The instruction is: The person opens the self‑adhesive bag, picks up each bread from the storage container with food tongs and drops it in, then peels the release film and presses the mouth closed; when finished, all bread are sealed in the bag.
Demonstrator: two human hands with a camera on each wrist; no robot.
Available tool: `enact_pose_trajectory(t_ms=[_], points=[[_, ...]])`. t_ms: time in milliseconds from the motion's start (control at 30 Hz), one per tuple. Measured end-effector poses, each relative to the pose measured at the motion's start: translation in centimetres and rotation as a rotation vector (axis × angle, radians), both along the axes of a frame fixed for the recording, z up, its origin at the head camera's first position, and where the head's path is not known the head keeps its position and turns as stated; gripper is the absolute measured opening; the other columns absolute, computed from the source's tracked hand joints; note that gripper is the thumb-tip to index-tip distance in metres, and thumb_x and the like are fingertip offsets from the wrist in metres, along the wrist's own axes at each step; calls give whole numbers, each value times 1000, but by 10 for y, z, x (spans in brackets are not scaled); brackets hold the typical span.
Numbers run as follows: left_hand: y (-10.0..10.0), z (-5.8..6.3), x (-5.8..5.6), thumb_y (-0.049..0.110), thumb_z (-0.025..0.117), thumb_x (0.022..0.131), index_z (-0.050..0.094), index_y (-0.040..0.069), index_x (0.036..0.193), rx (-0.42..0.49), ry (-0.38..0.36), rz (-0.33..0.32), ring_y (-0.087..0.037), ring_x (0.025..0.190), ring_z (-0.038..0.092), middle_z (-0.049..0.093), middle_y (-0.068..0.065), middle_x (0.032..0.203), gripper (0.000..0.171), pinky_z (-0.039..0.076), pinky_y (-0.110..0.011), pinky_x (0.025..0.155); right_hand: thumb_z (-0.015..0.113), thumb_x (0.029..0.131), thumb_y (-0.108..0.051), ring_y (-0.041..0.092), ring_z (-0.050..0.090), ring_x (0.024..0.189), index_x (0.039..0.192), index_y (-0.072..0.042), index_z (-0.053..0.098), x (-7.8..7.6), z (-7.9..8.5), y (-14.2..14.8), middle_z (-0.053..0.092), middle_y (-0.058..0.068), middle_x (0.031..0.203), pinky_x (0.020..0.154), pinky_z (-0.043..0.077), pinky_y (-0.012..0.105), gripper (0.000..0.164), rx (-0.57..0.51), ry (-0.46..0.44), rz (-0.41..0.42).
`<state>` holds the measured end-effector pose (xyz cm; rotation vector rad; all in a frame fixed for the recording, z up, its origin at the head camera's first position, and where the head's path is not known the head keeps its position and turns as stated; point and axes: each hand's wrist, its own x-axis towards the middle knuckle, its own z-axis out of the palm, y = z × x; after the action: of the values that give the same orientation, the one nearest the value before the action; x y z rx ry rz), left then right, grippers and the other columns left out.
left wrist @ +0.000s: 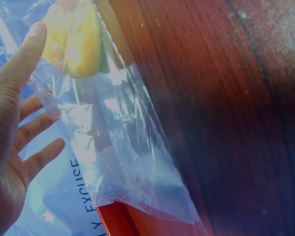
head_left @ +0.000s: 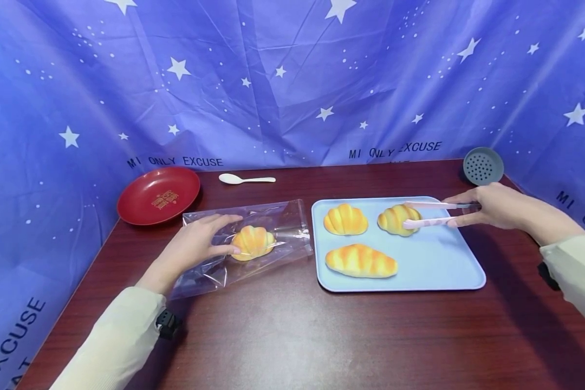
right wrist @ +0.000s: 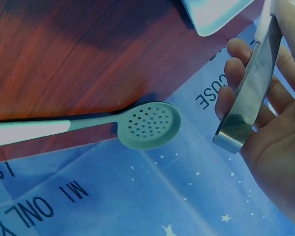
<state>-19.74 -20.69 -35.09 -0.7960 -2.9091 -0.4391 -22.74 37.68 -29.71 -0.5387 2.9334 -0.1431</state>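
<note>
My left hand (head_left: 195,241) lies over a clear plastic bag (head_left: 291,222) with its fingers loosely extended. Its thumb touches the film beside a croissant-shaped bread (head_left: 254,244) inside the bag. In the left wrist view the fingers (left wrist: 43,158) are spread along the bag's edge. My right hand (head_left: 501,206) grips metal tongs (right wrist: 253,88) with pale pink tips. Those tips straddle a striped roll (head_left: 392,221) on the light blue tray (head_left: 434,265). Also on the tray are a scalloped bread (head_left: 346,219) and a longer bread (head_left: 361,261) nearer the front edge.
A red plate (head_left: 141,203) stands at the back left, with a white spoon (head_left: 246,179) to its right. By the back right corner lies a grey-green slotted ladle (head_left: 482,167), its pale handle (right wrist: 29,132) visible from the right wrist. A starry blue curtain (head_left: 253,119) borders the table.
</note>
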Motion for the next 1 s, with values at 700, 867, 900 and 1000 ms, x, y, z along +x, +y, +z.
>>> enact_pose_trajectory(t_ms=[700, 867, 900, 1000], points=[[-4, 4, 1, 46, 86, 79, 59, 18, 142, -2, -2, 20, -36, 123, 61, 65, -17, 134, 74, 51, -57, 98, 74, 92, -43, 16, 38, 56, 127, -4, 71, 15, -14, -2, 37, -4, 53, 58, 37, 34, 53, -71, 139, -63], [-3, 4, 0, 46, 86, 79, 59, 17, 142, -3, -5, 20, -36, 124, 61, 64, -17, 134, 74, 51, -57, 99, 74, 93, -42, 16, 35, 53, 123, -3, 73, 19, -14, 0, 36, -4, 50, 56, 35, 32, 49, -119, 193, -85], [-3, 4, 0, 46, 86, 79, 59, 17, 142, -3, -5, 20, -36, 124, 61, 64, -17, 134, 74, 51, -57, 98, 74, 93, -41, 16, 35, 53, 122, -2, 73, 19, -13, 0, 36, -3, 50, 55, 35, 32, 48, -130, 207, -87], [-4, 4, 0, 46, 86, 79, 59, 17, 142, 3, -11, 24, -36, 124, 61, 64, -16, 135, 74, 51, -57, 98, 73, 94, -40, 16, 34, 51, 122, -2, 73, 21, -10, -1, 33, -4, 50, 54, 34, 33, 47, -147, 228, -98]])
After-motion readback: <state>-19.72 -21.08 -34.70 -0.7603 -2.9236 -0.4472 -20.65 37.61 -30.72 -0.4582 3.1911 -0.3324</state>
